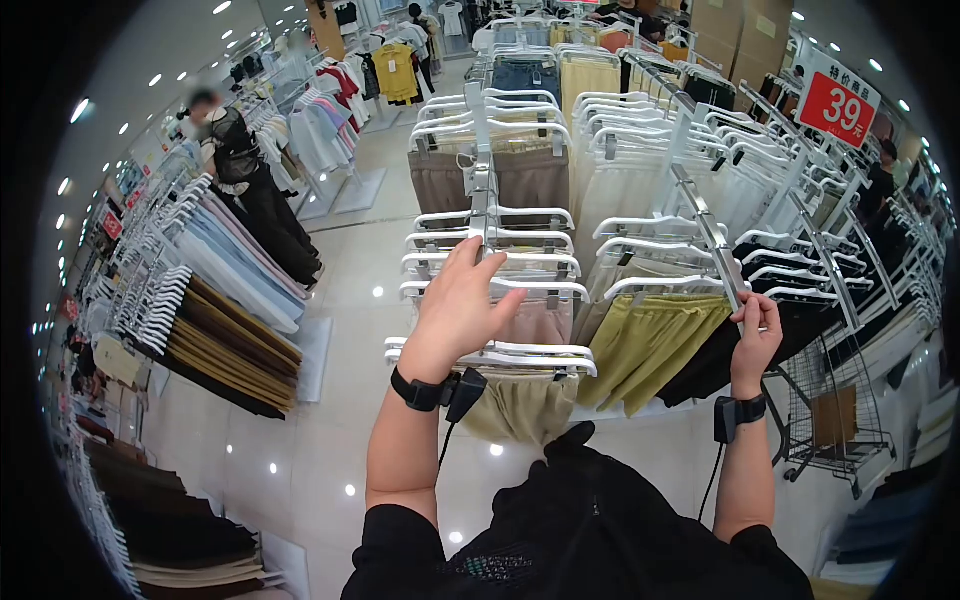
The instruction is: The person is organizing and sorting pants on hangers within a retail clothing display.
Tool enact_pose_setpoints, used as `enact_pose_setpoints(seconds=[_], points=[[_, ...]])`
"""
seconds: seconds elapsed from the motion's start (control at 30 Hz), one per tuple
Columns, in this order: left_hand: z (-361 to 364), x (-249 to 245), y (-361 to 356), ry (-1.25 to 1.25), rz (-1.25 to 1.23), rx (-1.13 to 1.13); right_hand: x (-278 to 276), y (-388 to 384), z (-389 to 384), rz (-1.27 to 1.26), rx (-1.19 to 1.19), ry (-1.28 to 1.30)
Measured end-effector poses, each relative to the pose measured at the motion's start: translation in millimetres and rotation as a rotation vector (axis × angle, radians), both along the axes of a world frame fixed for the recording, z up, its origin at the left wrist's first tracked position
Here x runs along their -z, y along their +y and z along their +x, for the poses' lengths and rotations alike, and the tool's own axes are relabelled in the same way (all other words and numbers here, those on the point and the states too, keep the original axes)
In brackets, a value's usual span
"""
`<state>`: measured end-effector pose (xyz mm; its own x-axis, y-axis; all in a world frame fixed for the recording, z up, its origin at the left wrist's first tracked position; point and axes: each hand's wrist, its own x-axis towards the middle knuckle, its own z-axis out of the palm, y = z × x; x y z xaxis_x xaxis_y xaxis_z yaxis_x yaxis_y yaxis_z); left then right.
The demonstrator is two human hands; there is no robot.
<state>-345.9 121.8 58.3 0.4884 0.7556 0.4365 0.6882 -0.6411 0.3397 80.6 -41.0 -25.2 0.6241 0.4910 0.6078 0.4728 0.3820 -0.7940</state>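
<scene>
My left hand [468,300] is over the near end of the middle rack, fingers spread, its fingertips by the metal rail [483,190]. White hangers [490,355] with beige shorts [522,405] hang just below it, and pink shorts [540,322] hang behind. At the right, my right hand [757,325] has its fingers curled at the end of another metal rail [712,235]; whether they grip it is hard to tell. Olive-green shorts [655,345] on a white hanger [665,285] hang to the left of that hand. Both wrists wear black straps with small devices and cables.
A person [245,170] in black stands at the left aisle beside racks of trousers [230,335]. A wire cart [835,410] stands at the right, below dark garments. A red price sign [838,105] rises at the upper right. More clothes racks fill the back.
</scene>
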Motion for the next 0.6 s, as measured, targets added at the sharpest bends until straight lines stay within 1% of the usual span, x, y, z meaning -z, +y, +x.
enact_pose_setpoints(seconds=[0.1, 0.17, 0.2, 0.27, 0.4, 0.47, 0.6], points=[[3, 0, -3, -0.086, 0.058, -0.015, 0, 0, 1, -0.011, 0.011, -0.006], [6, 5, -4, -0.149, 0.233, -0.094, 0, 0, 1, -0.007, 0.000, -0.007], [7, 8, -5, -0.149, 0.232, -0.095, 1, 0, 1, -0.005, -0.006, -0.003], [8, 13, -6, -0.272, 0.323, -0.130, 0, -1, 1, -0.011, 0.008, -0.028], [8, 16, -11, -0.293, 0.398, -0.159, 0, 0, 0, 0.001, 0.012, -0.063], [9, 19, -8, -0.365, 0.459, -0.125, 4, 2, 2, 0.010, 0.011, -0.054], [9, 20, -7, -0.380, 0.446, -0.129, 3, 1, 1, 0.007, 0.011, -0.076]])
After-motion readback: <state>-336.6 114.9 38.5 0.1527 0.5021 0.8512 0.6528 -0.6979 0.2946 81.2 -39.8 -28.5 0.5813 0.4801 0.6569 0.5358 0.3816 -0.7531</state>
